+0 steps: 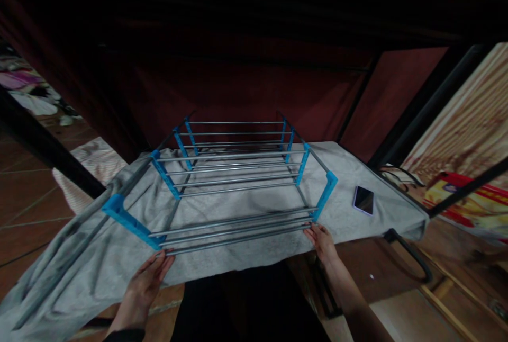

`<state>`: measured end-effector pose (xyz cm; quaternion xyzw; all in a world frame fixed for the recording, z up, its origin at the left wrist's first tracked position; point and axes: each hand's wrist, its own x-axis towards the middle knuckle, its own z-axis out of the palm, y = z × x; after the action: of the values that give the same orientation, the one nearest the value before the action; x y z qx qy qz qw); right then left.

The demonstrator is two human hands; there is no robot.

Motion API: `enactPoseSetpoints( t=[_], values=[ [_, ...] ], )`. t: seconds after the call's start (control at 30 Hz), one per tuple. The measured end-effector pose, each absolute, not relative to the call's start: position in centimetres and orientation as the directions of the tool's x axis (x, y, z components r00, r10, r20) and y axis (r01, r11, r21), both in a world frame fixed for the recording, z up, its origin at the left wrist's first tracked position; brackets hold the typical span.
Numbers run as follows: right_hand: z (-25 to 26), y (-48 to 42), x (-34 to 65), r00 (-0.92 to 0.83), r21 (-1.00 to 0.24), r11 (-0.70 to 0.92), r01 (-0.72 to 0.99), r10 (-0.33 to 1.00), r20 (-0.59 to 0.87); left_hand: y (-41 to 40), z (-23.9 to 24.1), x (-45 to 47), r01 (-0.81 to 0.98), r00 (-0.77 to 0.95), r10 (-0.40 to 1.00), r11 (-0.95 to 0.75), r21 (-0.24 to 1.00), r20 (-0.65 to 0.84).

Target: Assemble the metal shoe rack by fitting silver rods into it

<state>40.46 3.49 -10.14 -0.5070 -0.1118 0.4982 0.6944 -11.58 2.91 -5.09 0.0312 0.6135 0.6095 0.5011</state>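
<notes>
Rack of grey tubes, where is it standing on your surface?

It stands in the middle part, from near the front edge back towards the rear edge. Blue brackets carry the tubes along both sides, and grey cloth covers the surface and hangs over its front edge.

And what are your fingers doing?

My left hand is at the front edge, towards the front left corner. Its fingers are closed on the left end of the front tube. My right hand is also at the front edge, and its fingers are closed on the right end of this same tube.

Is the tube fixed in the brackets?

I cannot tell. Its ends are just beside the lower ends of the two nearest brackets, and my fingers partly hide these places.

What else do you have around you?

On the right part of the surface, between the rack and the right edge, a phone lies with its dark screen up. Beyond the right edge I see a red and yellow box. Behind the rear edge is a dark red panel.
</notes>
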Motion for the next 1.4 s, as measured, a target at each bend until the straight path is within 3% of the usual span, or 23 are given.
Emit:
enactPoseSetpoints(
  t=[0.23, 0.63, 1.17, 1.4],
  values=[
    [-9.7, 3.5, 40.5, 0.479, -0.821, -0.031, -0.570, 0.799, -0.363, 3.0, -4.5, -11.5, -0.609, -0.482, 0.623, 0.268, 0.747, -0.616],
    [-9.4, 3.2, 40.6, 0.464, -0.843, -0.070, -0.533, 0.809, -0.361, 2.4, -4.8, -10.8, -0.561, -0.551, 0.634, 0.201, 0.803, -0.544],
    [-12.8, 3.1, 43.3, 0.409, -0.867, -0.128, -0.481, 0.842, -0.351, 0.5, -5.1, -10.6, -0.646, -0.472, 0.714, 0.121, 0.754, -0.518],
    [-13.0, 3.6, 44.6, 0.341, -0.826, -0.242, -0.509, 0.825, -0.451, 0.3, -5.4, -10.5, -0.678, -0.453, 0.732, 0.088, 0.730, -0.509]
  ],
)
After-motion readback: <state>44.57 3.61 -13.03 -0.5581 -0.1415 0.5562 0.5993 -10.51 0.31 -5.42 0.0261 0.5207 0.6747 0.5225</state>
